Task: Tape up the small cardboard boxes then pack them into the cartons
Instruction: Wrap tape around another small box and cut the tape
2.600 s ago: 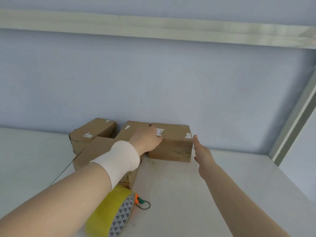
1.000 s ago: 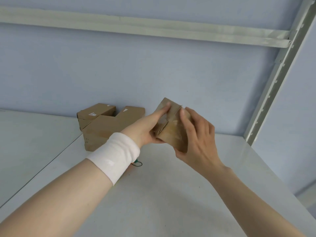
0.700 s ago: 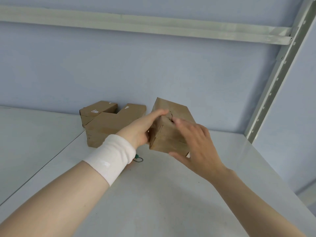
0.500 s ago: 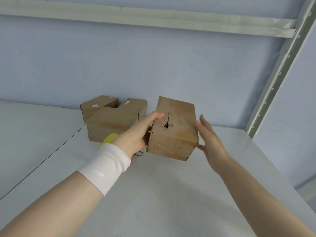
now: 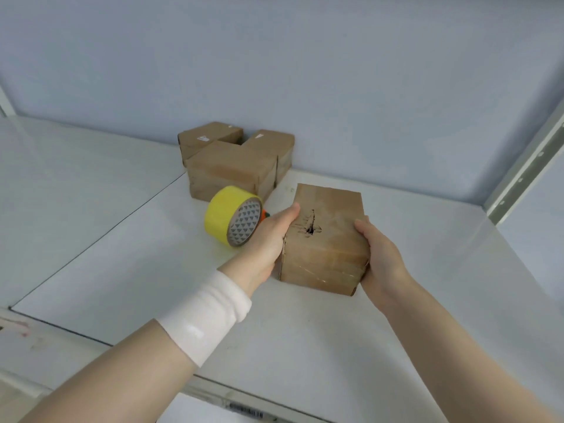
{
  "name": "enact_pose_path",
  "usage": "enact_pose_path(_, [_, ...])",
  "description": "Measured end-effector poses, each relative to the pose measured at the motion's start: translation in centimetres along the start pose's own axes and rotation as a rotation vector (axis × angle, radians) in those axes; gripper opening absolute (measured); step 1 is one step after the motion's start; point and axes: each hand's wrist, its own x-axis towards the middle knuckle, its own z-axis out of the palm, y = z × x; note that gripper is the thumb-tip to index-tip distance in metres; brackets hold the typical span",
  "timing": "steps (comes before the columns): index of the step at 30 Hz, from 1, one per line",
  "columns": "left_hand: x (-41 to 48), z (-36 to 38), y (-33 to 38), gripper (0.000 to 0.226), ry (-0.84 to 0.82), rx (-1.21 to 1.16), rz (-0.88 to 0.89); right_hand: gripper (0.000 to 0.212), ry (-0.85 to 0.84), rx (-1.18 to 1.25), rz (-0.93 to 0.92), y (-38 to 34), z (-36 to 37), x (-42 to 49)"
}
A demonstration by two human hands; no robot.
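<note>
A small brown cardboard box (image 5: 328,239) with a torn slit on its top sits on the white shelf (image 5: 305,331), near the middle. My left hand (image 5: 268,242) grips its left side, thumb up on the top edge. My right hand (image 5: 378,254) grips its right side, fingers curled round the far corner. A yellow roll of tape (image 5: 233,220) stands on edge just left of my left hand. Three more small boxes (image 5: 232,166) are bunched at the back against the wall.
A blue wall (image 5: 274,71) closes the back of the shelf. A metal upright (image 5: 528,166) stands at the right. The shelf's front edge (image 5: 244,404) runs below my forearms. An orange object shows partly behind the tape roll.
The box came from the back wall toward me, was turned over between my hands, and now rests on the shelf with both hands gripping its sides. My view has tilted down.
</note>
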Motion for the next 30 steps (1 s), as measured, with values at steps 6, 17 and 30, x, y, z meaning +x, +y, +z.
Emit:
enact_pose_path(6, [1.5,-5.1,4.4,0.031,0.319,0.812,0.676,0.058,0.225,-0.391,-0.253,-3.5,0.9,-0.7])
enact_pose_path(17, [2.0,-14.0,3.6,0.027,0.193,0.838,0.582,0.027,-0.055,-1.222,-0.512,-3.7,14.5,2.3])
enact_pose_path(30, [1.2,-15.7,2.4,0.027,-0.335,0.255,0.126,0.021,-0.114,-0.870,-0.327,-2.5,16.6,1.8])
